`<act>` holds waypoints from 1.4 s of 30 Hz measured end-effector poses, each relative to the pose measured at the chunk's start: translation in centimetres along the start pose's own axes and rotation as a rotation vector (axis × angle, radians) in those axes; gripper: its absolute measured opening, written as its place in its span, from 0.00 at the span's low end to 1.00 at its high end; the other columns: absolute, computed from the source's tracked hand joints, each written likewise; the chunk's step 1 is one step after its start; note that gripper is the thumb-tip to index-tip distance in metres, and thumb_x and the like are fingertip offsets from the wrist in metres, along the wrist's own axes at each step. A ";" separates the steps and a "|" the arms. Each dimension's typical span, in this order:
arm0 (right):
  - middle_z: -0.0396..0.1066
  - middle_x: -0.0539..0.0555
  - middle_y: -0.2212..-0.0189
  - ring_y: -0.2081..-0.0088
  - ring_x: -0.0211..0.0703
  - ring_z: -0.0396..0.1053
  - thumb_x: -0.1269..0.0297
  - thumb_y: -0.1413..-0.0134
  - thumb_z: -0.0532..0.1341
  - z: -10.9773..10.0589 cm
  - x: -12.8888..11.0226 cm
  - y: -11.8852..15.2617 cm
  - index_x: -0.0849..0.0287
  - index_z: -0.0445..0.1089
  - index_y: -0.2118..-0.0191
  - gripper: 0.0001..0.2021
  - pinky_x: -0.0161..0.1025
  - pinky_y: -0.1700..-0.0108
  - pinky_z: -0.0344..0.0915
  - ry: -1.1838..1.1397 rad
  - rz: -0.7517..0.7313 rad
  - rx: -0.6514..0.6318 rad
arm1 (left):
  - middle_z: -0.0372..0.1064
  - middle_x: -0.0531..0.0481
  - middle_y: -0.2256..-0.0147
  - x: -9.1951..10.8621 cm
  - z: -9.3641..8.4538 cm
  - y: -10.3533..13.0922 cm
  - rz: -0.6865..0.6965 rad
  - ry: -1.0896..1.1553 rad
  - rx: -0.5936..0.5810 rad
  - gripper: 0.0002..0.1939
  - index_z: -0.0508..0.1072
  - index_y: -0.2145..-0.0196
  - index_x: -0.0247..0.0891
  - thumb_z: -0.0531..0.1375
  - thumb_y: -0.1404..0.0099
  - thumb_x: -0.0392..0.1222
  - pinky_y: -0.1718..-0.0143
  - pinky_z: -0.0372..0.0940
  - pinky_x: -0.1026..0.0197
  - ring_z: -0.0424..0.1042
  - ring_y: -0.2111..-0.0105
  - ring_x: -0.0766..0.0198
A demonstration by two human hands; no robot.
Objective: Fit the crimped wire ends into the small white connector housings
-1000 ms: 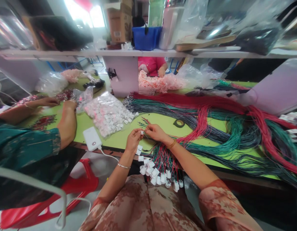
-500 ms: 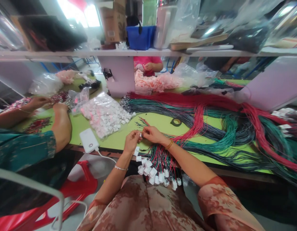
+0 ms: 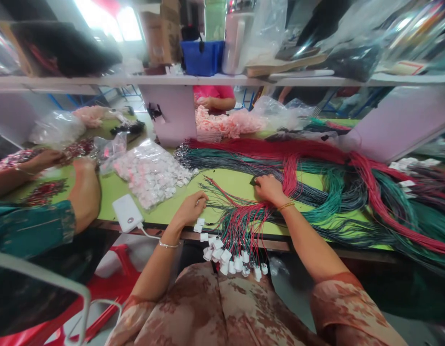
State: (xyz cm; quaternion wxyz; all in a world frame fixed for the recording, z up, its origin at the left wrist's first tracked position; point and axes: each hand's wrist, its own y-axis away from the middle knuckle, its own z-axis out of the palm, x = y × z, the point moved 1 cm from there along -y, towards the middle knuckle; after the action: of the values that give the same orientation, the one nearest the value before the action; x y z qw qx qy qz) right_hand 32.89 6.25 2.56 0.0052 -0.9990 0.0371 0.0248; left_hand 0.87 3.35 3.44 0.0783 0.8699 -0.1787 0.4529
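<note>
My left hand [image 3: 192,206] is closed near the table's front edge, its fingers curled on something I cannot make out. White connectors [image 3: 226,257] on red, green and black wires [image 3: 240,223] hang over the edge, just right of it. Farther right and back, my right hand [image 3: 270,188] is closed at the spot where the black tape roll was, with a dark bit of it showing at the fingertips. Long red wire bundles [image 3: 290,175] lie beside that hand, with green wires [image 3: 334,192] beyond them.
A bag of white connectors [image 3: 150,173] and a white power bank [image 3: 127,213] lie to the left. Another person's arms [image 3: 86,187] work at far left. A shelf [image 3: 237,80] crosses above, holding a blue bin [image 3: 202,57]. Red stool [image 3: 117,269] below left.
My hands have parted. The right hand has moved right and back onto the black tape roll, while the left stays near the front edge. The whole view has shifted slightly.
</note>
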 end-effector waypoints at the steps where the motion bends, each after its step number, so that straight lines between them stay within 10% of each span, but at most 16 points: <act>1: 0.73 0.64 0.60 0.54 0.53 0.66 0.62 0.42 0.55 0.1 0.0 0.2 0.63 0.72 0.59 0.12 0.41 0.57 0.60 -0.087 0.009 0.027 | 0.73 0.49 0.69 0.4 -0.4 0.1 0.040 -0.130 -0.015 0.09 0.70 0.63 0.39 0.52 0.37 0.40 0.65 0.61 0.60 0.69 0.70 0.63; 6: 0.69 0.54 0.70 0.67 0.41 0.64 0.52 0.40 0.54 -2.4 -3.2 2.7 0.60 0.66 0.68 0.16 0.37 0.61 0.61 -0.927 -0.202 0.091 | 0.74 0.43 0.66 2.0 -1.1 -0.1 0.071 -0.566 -0.028 0.11 0.73 0.71 0.37 0.53 0.37 0.42 0.63 0.59 0.58 0.70 0.64 0.57; 10: 0.68 0.52 0.70 0.67 0.39 0.64 0.48 0.41 0.56 -3.5 -8.3 6.1 0.60 0.66 0.69 0.18 0.37 0.61 0.61 -1.387 -0.441 -0.113 | 0.68 0.48 0.77 2.2 -0.6 -0.9 -0.055 -0.456 0.013 0.16 0.69 0.79 0.37 0.52 0.37 0.45 0.70 0.56 0.61 0.66 0.73 0.61; 13: 0.66 0.51 0.73 0.70 0.38 0.61 0.47 0.43 0.57 -1.7 -11.5 7.7 0.59 0.65 0.70 0.18 0.36 0.65 0.59 -1.363 -0.477 -0.234 | 0.64 0.52 0.81 1.7 -0.2 -1.4 -0.078 -0.158 -0.019 0.17 0.68 0.80 0.37 0.51 0.38 0.46 0.72 0.56 0.63 0.62 0.77 0.65; 20: 0.61 0.48 0.76 0.74 0.36 0.56 0.51 0.42 0.55 2.2 -13.2 7.3 0.58 0.62 0.71 0.16 0.35 0.70 0.55 -1.182 -0.326 -0.045 | 0.73 0.51 0.73 2.1 -0.3 -1.0 0.053 -0.035 -0.004 0.15 0.77 0.69 0.36 0.52 0.38 0.44 0.65 0.62 0.64 0.69 0.70 0.64; 29: 0.66 0.49 0.75 0.74 0.37 0.60 0.53 0.40 0.55 2.0 -13.4 8.0 0.59 0.64 0.70 0.14 0.34 0.70 0.57 -1.115 -0.349 -0.027 | 0.75 0.48 0.70 2.5 0.8 -0.5 0.209 -0.360 0.212 0.09 0.75 0.73 0.38 0.57 0.37 0.38 0.63 0.61 0.60 0.70 0.67 0.61; 35: 0.73 0.56 0.68 0.66 0.41 0.66 0.58 0.38 0.54 -1.1 -11.1 6.7 0.59 0.70 0.65 0.12 0.37 0.61 0.59 -0.838 -0.236 0.306 | 0.72 0.48 0.73 2.7 1.3 -0.1 0.394 -0.468 0.326 0.11 0.73 0.72 0.39 0.55 0.34 0.41 0.63 0.58 0.58 0.68 0.69 0.60; 42: 0.67 0.48 0.80 0.76 0.35 0.62 0.49 0.53 0.64 0.1 -12.4 1.7 0.62 0.68 0.72 0.18 0.34 0.71 0.59 -1.358 -0.279 -0.488 | 0.73 0.45 0.70 4.4 1.5 0.2 0.522 -0.607 0.235 0.14 0.74 0.69 0.39 0.51 0.32 0.42 0.57 0.55 0.54 0.68 0.66 0.58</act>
State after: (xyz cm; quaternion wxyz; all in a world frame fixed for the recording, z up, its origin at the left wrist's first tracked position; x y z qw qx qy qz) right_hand 20.36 5.44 3.07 -0.1922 -0.7317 -0.1081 0.6450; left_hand 4.23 1.66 6.17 -0.1951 0.8924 -0.3556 0.1977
